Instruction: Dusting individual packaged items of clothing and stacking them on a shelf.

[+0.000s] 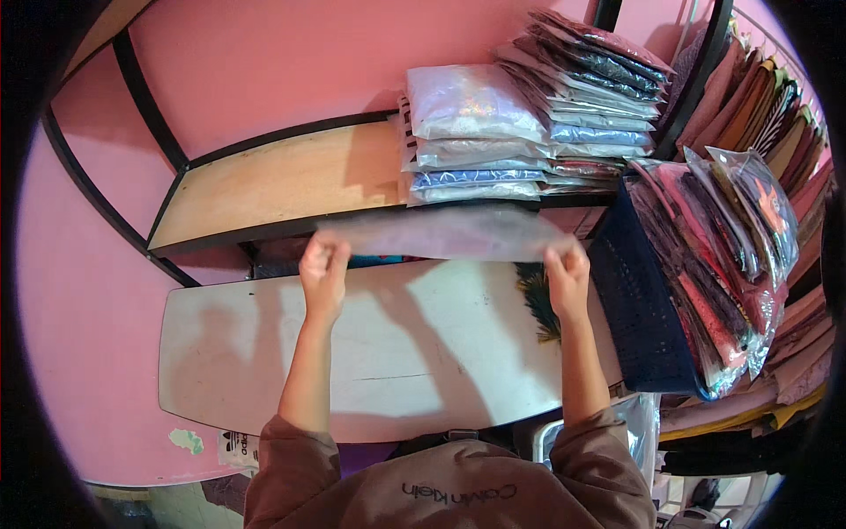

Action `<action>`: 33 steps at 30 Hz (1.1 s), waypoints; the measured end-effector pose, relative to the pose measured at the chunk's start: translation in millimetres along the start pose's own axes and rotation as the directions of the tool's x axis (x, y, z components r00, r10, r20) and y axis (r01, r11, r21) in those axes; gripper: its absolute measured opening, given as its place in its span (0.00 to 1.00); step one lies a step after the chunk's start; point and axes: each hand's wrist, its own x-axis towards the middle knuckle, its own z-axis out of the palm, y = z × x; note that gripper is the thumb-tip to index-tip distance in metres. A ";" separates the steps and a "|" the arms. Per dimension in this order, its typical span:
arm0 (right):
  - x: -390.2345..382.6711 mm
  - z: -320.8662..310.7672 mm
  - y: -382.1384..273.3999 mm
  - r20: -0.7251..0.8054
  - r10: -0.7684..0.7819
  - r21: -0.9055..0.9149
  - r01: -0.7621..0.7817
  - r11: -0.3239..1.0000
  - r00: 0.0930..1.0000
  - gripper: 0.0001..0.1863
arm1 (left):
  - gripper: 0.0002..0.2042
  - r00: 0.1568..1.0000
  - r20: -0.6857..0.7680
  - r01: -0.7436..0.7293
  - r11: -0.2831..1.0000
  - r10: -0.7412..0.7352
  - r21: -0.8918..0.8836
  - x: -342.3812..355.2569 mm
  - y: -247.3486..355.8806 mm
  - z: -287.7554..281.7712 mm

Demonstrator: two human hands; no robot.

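Both hands are raised above a white board-like table [370, 353]. My left hand [323, 269] pinches the left end of a translucent, pale plastic-wrapped item [445, 236], and my right hand [568, 273] pinches its right end. The item is stretched between them, blurred, so its contents are unclear. Just behind it, stacks of clothes in clear bags [476, 110] sit on a wooden shelf [264, 181].
A blue plastic basket [630, 300] full of bagged garments [723, 247] stands at the right. Behind it are hanging clothes [767, 97]. Green tinsel-like material [533, 295] lies at the table's right. Black shelf frames [141, 88] run along the pink walls.
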 end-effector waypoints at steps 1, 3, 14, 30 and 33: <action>-17.9 -14.2 10.3 0.088 -0.031 -0.093 0.040 0.995 0.996 0.02 | 0.05 0.997 0.083 -0.009 0.996 0.001 0.087 -14.2 -4.4 -10.9; -61.3 -29.2 36.2 0.264 0.074 -0.185 -0.025 0.982 0.962 0.01 | 0.05 0.946 0.324 -0.053 0.977 -0.017 0.208 -55.7 -46.3 -38.6; -175.9 -94.5 161.3 0.095 -0.083 -0.954 0.114 0.276 0.992 0.27 | 0.13 0.756 0.597 -0.263 0.712 -0.267 0.651 -226.3 -147.3 -69.9; -150.6 -70.6 171.3 0.582 0.352 -0.807 0.465 0.365 0.733 0.15 | 0.12 0.652 0.752 -0.502 0.687 -0.099 0.526 -232.4 -148.3 -72.4; -126.1 -62.5 192.4 0.319 0.453 -0.948 0.276 0.160 0.833 0.16 | 0.12 0.638 0.764 -0.515 0.684 -0.098 0.517 -230.4 -149.1 -71.7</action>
